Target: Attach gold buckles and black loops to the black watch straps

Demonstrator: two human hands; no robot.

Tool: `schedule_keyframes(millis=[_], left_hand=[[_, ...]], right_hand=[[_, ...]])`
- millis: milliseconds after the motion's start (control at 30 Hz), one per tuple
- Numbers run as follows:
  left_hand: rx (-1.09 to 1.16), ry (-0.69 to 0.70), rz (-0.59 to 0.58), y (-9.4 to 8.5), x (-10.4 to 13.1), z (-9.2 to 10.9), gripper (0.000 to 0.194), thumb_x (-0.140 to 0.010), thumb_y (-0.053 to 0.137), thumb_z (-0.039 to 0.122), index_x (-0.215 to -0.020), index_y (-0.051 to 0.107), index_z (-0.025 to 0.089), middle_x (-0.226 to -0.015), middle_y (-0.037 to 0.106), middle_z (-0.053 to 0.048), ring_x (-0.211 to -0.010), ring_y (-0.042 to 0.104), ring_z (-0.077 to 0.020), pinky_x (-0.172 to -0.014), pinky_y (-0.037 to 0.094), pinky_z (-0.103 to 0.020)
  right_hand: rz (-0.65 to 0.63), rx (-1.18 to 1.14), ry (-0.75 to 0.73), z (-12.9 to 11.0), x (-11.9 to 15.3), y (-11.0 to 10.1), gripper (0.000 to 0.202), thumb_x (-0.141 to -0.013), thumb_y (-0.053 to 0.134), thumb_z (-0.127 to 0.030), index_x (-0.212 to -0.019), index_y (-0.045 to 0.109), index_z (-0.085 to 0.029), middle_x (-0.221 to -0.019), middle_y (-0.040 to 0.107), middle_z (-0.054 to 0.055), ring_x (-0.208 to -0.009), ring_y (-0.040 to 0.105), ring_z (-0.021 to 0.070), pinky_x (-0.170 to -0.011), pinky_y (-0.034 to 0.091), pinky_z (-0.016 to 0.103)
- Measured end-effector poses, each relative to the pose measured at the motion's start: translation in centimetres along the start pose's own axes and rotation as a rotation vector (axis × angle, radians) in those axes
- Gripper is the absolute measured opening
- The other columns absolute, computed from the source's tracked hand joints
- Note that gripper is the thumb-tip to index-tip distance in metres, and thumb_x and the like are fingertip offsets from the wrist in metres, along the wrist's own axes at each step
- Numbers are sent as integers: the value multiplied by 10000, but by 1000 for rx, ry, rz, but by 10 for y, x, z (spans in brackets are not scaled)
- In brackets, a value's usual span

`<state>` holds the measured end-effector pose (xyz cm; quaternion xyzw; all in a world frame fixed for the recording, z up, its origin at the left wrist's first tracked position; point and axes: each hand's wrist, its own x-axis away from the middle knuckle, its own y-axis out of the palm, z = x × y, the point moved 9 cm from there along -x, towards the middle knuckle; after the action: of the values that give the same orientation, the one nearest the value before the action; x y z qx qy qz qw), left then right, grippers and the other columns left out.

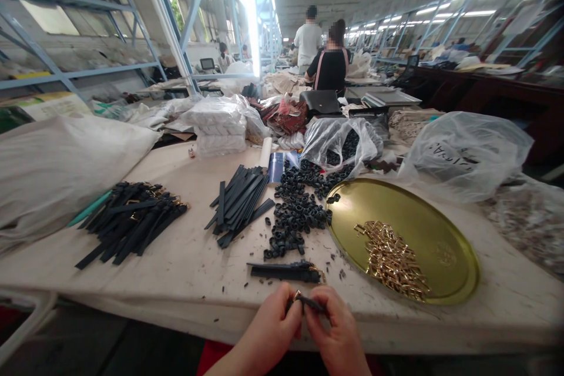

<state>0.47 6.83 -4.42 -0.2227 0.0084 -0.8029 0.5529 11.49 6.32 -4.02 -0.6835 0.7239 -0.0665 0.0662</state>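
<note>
At the table's front edge, my left hand (278,320) pinches a dark strap (312,304) at its end with a small gold buckle (298,295). The fingers of my right hand (332,320) are closed on the same strap, close beside the left. Just beyond them lies a small stack of black straps with buckles (284,272). Farther back are loose flat black strips (242,202) and a heap of small black loops (297,211). A gold oval tray (436,235) at the right bears a pile of gold buckles (392,258).
Finished-looking buckled straps (132,217) are piled at the left beside a large white sack (66,158). Plastic bags (469,150) and a clear bag of loops (341,141) stand behind the tray. Two people (330,67) are farther back among blue shelving (106,70).
</note>
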Motion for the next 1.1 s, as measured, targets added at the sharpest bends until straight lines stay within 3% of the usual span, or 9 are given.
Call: schedule_keyframes(millis=[100,300,400,533,633,733,900,1000,1100], left_hand=[[-40,-1,3,-2,2,2,163,-810,387,304,-720,430,176,-548,469,54,-520,416,-87,-512,330,-198],[111,-67,-178,1,8,8,186,-778,463,362,-773,417,182,-682,590,26,-414,390,-53,-383,301,-166],[76,-57,-142,-5,5,8,227,-764,488,388,-708,414,181,-618,572,34,-402,379,-50,-365,279,-158],[151,-44,-74,-9,-3,6,263,-720,539,384,-644,390,181,-539,529,45,-384,374,-47,-352,274,-155],[247,1,-38,-12,-8,9,222,-695,559,319,-813,444,170,-570,524,54,-432,419,-65,-362,322,-151],[149,20,-38,-16,-14,8,302,-734,505,311,-993,464,161,-592,544,52,-409,399,-62,-369,322,-161],[1,-17,135,-42,-22,0,198,-770,434,343,-811,497,159,-515,508,62,-378,350,-57,-377,273,-168],[-6,-14,171,-52,-22,0,175,-764,431,331,-729,470,164,-477,485,66,-380,351,-55,-398,264,-169],[48,-8,207,-57,-24,3,188,-761,425,350,-717,453,170,-456,463,73,-367,337,-54,-395,253,-171]], right_hand=[[-45,32,25,1,-1,-1,76,-726,569,-289,-726,559,-213,-694,582,14,-659,555,179,-623,445,264],[-87,-62,137,4,-6,-2,164,-710,579,-355,-692,533,-199,-624,546,-11,-600,519,159,-571,424,255],[-178,-129,182,7,-5,8,219,-706,587,-393,-667,512,-192,-585,520,-26,-565,493,142,-538,404,243],[-244,-69,26,-12,-5,10,212,-764,533,-383,-673,520,-192,-629,528,-14,-599,498,141,-563,397,243],[-349,8,-60,-28,-16,10,268,-824,434,-386,-679,549,-192,-671,547,8,-648,515,154,-598,401,254],[-277,186,-48,-27,-51,0,306,-839,384,-397,-675,551,-200,-602,522,-5,-594,494,153,-552,378,256],[-110,454,-60,-15,-109,1,97,-638,594,-194,-571,524,-200,-577,484,-16,-580,443,153,-581,333,283],[-119,417,-62,-11,-114,5,121,-636,560,-167,-542,492,-201,-564,465,-16,-584,438,154,-583,336,287],[-193,336,-25,-11,-99,6,137,-731,473,-278,-633,523,-198,-567,507,-14,-547,474,144,-518,366,262]])
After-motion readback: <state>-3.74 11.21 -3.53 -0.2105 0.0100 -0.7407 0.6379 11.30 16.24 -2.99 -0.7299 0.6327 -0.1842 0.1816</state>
